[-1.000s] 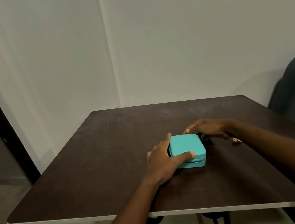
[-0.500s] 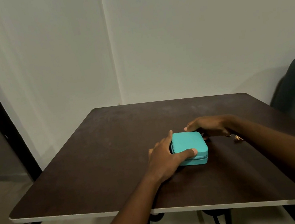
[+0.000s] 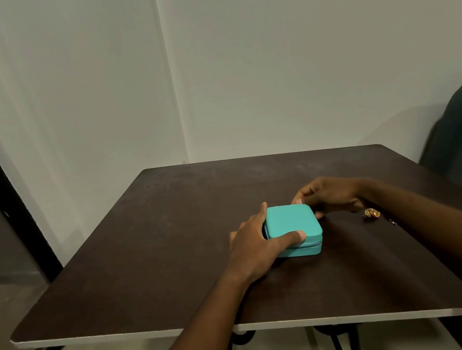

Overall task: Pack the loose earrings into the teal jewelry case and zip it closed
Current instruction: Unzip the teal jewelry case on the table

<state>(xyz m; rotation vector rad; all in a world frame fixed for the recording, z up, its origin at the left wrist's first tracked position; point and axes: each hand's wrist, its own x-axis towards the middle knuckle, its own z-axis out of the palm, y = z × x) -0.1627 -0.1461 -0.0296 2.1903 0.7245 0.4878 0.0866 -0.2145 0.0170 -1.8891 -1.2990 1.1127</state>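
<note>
Left hand [image 3: 253, 244] grips the teal jewelry case [image 3: 290, 224] from its left; right hand [image 3: 330, 196] curls at its far corner, hold unclear; an earring [image 3: 372, 212] lies to its right.

Two arms in shot: the left forearm [image 3: 203, 321] and the right forearm [image 3: 440, 234], both uncovered right out to the frame's edge. Left hand [image 3: 251, 246] and right hand [image 3: 328, 196] are bare as well, with short nails catching the light on the left thumb and a right fingertip.
</note>
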